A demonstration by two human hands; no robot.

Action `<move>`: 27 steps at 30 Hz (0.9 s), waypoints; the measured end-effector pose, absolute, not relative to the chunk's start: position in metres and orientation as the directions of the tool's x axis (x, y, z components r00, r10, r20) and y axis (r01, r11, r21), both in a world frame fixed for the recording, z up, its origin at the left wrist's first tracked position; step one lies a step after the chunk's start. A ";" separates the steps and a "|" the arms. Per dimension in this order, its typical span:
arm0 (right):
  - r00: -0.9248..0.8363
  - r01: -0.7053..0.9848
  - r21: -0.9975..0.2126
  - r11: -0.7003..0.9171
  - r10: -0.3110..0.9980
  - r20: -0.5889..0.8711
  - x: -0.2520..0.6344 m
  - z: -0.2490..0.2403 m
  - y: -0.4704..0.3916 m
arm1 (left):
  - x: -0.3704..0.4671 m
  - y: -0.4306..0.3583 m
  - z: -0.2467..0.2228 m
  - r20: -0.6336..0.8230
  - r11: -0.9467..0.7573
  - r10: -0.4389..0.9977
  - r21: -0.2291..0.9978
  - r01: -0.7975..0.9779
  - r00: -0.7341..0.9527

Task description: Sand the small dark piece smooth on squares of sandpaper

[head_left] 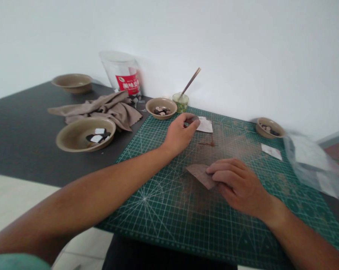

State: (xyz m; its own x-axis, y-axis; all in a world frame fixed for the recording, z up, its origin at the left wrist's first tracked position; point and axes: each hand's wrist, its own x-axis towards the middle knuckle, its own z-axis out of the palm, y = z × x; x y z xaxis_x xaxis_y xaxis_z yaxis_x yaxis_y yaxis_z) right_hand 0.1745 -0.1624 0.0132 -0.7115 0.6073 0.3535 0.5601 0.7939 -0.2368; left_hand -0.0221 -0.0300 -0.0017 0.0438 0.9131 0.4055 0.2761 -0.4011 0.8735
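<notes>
My left hand (180, 133) reaches over the green cutting mat (158, 195), thumb and fingers pinched on a small dark piece (196, 119). Just beyond its fingertips lies a white paper piece (205, 125). Nearer to me, my right hand (235, 183) grips the right end of a brownish-grey sheet (202, 174) with a curved edge, held at or just above the mat. Between the hands and a little beyond, reddish-brown crumbs (211, 143) and brown dust lie on the mat.
Left are a bowl with dark and white pieces (70, 137), a crumpled cloth (115, 110) and another bowl (73, 84). Behind stand a plastic tub (120, 75), a small bowl (155, 108) and a cup with sticks (180, 105). Right are a bowl (265, 131) and plastic bag (312, 161).
</notes>
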 end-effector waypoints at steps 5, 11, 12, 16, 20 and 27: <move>-0.716 0.545 -0.367 0.754 0.646 0.266 0.176 0.015 -0.160 | -0.019 -0.035 -0.001 0.387 -0.390 0.920 0.882 0.266 0.067; -0.672 0.557 -0.465 0.688 0.703 0.235 0.174 0.019 -0.159 | -0.020 -0.036 0.000 0.390 -0.394 0.918 0.876 0.279 0.071; -0.589 0.589 -0.500 0.635 0.761 0.273 0.177 0.021 -0.158 | -0.020 -0.036 0.000 0.390 -0.395 0.918 0.875 0.279 0.074; -0.086 0.692 -0.662 0.287 0.944 0.320 0.201 0.030 -0.137 | -0.021 -0.036 -0.001 0.387 -0.394 0.918 0.874 0.284 0.085; 0.208 0.506 -0.859 0.082 0.955 0.213 0.231 0.032 -0.096 | -0.019 -0.037 -0.002 0.388 -0.400 0.916 0.867 0.296 0.101; 0.362 0.484 -0.875 -0.009 0.912 0.191 0.251 0.020 -0.037 | -0.019 -0.035 -0.004 0.375 -0.392 0.920 0.868 0.305 0.115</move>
